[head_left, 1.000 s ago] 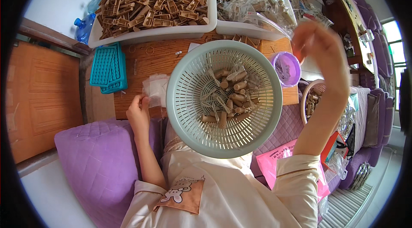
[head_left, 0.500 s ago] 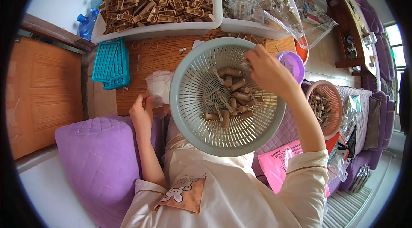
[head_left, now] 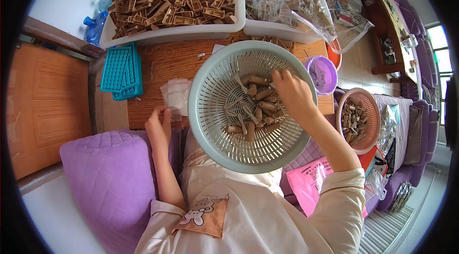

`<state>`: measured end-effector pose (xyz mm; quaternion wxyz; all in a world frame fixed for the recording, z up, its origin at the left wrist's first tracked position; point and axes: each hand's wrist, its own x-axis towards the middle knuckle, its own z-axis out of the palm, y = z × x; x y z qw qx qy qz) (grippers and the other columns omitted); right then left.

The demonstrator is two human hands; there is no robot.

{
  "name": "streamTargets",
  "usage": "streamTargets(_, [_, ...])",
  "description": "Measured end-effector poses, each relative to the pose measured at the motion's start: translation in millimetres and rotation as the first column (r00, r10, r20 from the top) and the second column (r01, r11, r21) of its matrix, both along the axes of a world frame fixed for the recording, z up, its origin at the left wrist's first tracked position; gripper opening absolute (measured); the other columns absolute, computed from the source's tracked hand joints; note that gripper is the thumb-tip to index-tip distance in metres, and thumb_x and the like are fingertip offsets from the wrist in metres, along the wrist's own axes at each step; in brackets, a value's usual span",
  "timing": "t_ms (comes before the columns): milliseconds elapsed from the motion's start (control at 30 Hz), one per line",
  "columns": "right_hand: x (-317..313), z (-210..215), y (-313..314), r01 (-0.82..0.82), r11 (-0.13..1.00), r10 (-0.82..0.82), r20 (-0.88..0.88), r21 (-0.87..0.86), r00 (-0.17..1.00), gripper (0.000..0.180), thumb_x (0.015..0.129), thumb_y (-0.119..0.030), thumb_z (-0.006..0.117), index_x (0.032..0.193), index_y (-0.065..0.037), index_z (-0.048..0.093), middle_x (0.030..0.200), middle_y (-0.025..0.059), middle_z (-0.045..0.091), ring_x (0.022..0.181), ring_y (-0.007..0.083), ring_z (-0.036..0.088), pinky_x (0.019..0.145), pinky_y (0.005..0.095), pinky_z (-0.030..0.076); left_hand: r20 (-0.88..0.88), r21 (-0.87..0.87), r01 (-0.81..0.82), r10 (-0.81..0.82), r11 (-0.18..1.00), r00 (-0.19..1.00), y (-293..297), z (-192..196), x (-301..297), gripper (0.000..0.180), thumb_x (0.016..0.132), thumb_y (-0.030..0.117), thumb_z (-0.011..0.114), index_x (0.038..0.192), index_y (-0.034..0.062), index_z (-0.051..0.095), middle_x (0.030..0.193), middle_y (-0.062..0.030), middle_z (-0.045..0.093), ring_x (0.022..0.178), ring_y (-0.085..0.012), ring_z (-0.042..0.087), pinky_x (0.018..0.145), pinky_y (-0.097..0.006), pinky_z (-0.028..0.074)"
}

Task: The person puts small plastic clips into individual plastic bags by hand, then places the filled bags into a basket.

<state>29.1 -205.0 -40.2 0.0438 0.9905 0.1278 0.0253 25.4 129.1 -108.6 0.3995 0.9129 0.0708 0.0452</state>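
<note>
A grey-green plastic colander basket (head_left: 203,139) sits over my lap against the table's edge. Inside it lie several short brown plastic tube-like pieces (head_left: 266,106), with a tangle of clear thin plastic strips (head_left: 234,105) to their left. My right hand (head_left: 292,92) is over the right side of the basket, fingers bent together beside the pieces. Whatever it may be pinching is hidden. To the left, my left hand (head_left: 158,123) pinches the lower edge of some small clear plastic bags (head_left: 176,97) at the table's front edge.
A white tub of brown plastic casings (head_left: 177,0) stands at the back. Beside it is another white tub (head_left: 282,30) with small parts and clear bags. Teal trays (head_left: 119,70) lie at left. A purple bowl (head_left: 322,74) and pink basket (head_left: 361,145) are at right.
My right hand has moved from near the basket's far right rim down and toward me, over the brown pieces. My left hand stays at the bags.
</note>
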Motion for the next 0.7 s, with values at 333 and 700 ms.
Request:
streamTargets(333, [-5.0,62.2,-9.9,0.204,0.92,-0.16,-0.154,0.334,0.975,0.026,0.067,-0.005,0.063,0.089,-0.002,0.05,0.082,0.0141,0.059,0.078,0.026,0.061,0.066,0.0347,0.048,0.004,0.017,-0.016,0.016,1.0,1.0,-0.1,3.0,-2.6,0.014,0.08,0.012,0.057,0.086,-0.0006,0.059,0.068,-0.0136,0.061,0.058,-0.0205,0.058,0.055,-0.03,0.044])
streamTargets(700, [61.1,151.8,-92.7,0.266,0.83,-0.396,0.182,0.49,0.9,0.038,0.066,-0.017,0.068,0.101,-0.008,0.057,0.081,0.0093,0.06,0.072,0.0134,0.057,0.066,0.0273,0.045,0.049,-0.118,-0.073,0.079,0.99,0.996,-2.2,-0.2,-2.0,0.019,0.076,0.004,0.06,0.094,-0.001,0.06,0.077,-0.0117,0.064,0.068,-0.0156,0.061,0.06,-0.026,0.047])
